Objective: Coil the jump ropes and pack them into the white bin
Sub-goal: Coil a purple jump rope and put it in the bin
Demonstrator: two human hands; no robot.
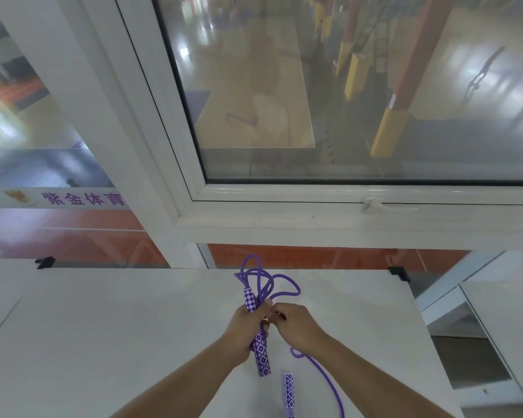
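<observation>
Left hand (245, 329) gripping purple rope (261, 285) and patterned handle (261, 354) above the table (103, 327) middle, loops fanning toward its far edge, right hand (296, 325) pinching the cord beside it, second handle (288, 393) near the near edge

- A flat white table (103, 342) with a smooth matte top fills the lower part of the view and runs up to a white-framed window.
- Two small black clips (45, 262) sit on its far edge, one at the left and one at the right (399, 273).
- A second purple-and-white diamond-patterned jump rope handle (288, 394) appears to lie on the table near the bottom edge of the view, pointing away from the viewer.
- A loose purple cord (323, 375) trails beside that handle, curving toward the bottom edge; whether it rests fully on the surface cannot be told.
- Another white surface (507, 321) stands to the right, apart from the table.
</observation>
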